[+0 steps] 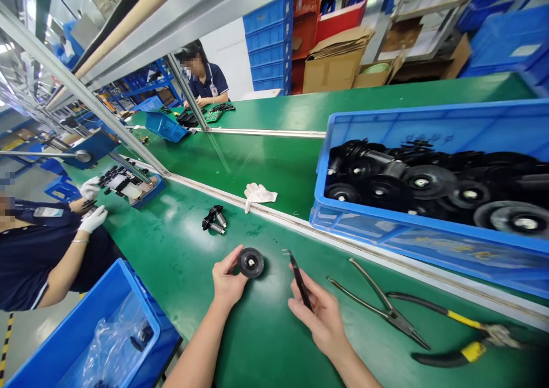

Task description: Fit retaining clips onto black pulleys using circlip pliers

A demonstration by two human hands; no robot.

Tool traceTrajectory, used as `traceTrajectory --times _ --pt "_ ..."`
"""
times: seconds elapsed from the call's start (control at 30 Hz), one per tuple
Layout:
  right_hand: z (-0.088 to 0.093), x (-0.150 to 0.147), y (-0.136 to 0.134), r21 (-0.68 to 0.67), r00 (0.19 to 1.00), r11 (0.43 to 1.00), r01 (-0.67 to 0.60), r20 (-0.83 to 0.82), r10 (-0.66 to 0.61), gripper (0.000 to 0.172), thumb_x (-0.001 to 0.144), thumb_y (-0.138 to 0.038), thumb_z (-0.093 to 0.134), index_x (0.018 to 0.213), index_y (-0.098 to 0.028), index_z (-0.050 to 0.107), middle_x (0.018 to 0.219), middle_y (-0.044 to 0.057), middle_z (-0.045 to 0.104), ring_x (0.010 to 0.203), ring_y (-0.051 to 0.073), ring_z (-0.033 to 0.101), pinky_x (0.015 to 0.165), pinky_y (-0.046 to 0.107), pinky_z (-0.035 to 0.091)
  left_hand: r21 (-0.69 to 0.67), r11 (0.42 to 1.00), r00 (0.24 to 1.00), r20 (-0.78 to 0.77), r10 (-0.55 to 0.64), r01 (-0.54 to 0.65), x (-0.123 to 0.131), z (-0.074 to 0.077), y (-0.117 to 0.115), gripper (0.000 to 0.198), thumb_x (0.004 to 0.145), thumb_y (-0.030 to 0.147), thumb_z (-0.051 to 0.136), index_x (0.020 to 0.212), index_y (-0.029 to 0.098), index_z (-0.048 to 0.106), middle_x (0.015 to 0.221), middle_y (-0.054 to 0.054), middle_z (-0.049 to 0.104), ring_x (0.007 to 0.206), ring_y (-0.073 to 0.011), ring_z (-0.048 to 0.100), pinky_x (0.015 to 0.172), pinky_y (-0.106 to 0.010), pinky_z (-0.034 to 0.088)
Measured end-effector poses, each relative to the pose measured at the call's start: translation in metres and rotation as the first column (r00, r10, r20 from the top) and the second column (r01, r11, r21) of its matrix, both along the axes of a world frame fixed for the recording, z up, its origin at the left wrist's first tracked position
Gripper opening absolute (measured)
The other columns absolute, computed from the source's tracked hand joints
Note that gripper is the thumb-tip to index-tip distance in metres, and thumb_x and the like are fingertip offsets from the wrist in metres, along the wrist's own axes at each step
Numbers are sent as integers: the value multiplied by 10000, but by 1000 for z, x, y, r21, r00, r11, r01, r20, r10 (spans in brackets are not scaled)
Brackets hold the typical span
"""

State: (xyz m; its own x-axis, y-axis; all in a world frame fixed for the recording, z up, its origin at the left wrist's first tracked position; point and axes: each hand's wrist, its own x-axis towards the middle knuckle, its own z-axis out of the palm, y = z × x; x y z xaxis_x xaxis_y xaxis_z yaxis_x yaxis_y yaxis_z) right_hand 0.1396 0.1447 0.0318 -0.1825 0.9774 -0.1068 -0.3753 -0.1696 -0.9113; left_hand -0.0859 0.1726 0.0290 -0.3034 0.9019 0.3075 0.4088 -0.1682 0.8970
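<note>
Over the green bench, my left hand (229, 277) grips a black round disc-shaped part (246, 261) by its left side. Its flat face with a pale metal centre is turned up toward me. To the right, my right hand (319, 311) holds dark tweezers (301, 280) between thumb and fingers. The thin tips point up and left, apart from the disc. Two small black parts with silver cylinders (214, 220) lie beyond my left hand. Right of my right hand lie long-nose pliers (388, 313) and cutting pliers (472, 333) with black and yellow handles.
A blue crate (386, 219) of similar black parts stands at the right. A white glove (259, 196) lies on the metal rail. At lower left, a blue bin (141, 296) holds plastic bags. A co-worker in white gloves (93, 220) works at left; another person (210, 82) sits across.
</note>
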Motion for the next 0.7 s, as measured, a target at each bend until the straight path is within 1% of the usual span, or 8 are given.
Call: traceTrajectory --times 0.07,0.13,0.23,0.3,0.37,0.43,0.57,0.7 --pt "7 4 8 -188 941 978 -96 -336 28 554 807 -449 812 1316 -267 690 774 -35 473 591 79 335 501 215 291 -19 1000 1000 -18 -7 6 -4 -1 -2 566 718 324 876 1245 150 763 1040 -110 837 904 -291 825 891 -402 677" --pt "15 6 15 -301 822 936 -184 -569 -22 525 812 -474 799 1285 -267 699 762 -48 441 588 68 284 490 196 230 -42 999 999 -27 -24 23 -6 -1 -5 649 710 334 890 1310 147 728 1026 -104 841 950 -299 818 960 -431 650" --pt "19 5 22 -348 711 912 -216 -697 -97 505 791 -431 818 1250 -254 704 749 -56 450 572 56 261 477 179 182 -49 996 996 -35 -78 76 2 9 -10 650 734 300 875 1348 170 706 1023 -84 845 990 -291 810 965 -411 647" --pt "16 3 24 -365 676 907 -208 -724 -136 496 783 -409 822 1237 -251 699 740 -60 465 559 51 264 474 174 173 13 985 983 -71 -170 171 20 26 -10 571 764 250 839 1323 217 728 1030 -60 842 948 -261 814 886 -355 671" --pt "10 1 27 -407 664 894 -186 -723 -191 443 748 -412 837 1134 -232 712 718 -67 478 543 46 266 476 173 186 115 948 950 -130 -282 297 50 55 -3 519 797 215 797 1311 256 739 1010 -42 828 913 -229 801 823 -314 671" --pt "6 -2 30 -438 671 887 -150 -704 -234 353 685 -429 859 883 -195 685 662 -78 465 523 40 243 469 178 191 192 896 912 -182 -368 400 92 89 13 530 827 197 760 1351 266 715 966 -35 805 881 -205 770 787 -297 656" --pt "7 -3 33 -413 697 901 -134 -685 -211 410 628 -445 850 674 -192 531 610 -85 423 510 41 216 449 186 133 209 832 858 -153 -491 514 192 151 74 609 841 151 693 1446 204 638 929 -40 788 753 -173 701 684 -274 610" --pt "11 -3 34 -384 748 916 -112 -640 -177 409 639 -464 798 640 -212 477 587 -89 363 502 51 205 450 201 109 222 827 842 42 -538 517 273 183 142 720 841 189 723 1529 119 521 1007 -83 803 726 -175 710 674 -276 606"
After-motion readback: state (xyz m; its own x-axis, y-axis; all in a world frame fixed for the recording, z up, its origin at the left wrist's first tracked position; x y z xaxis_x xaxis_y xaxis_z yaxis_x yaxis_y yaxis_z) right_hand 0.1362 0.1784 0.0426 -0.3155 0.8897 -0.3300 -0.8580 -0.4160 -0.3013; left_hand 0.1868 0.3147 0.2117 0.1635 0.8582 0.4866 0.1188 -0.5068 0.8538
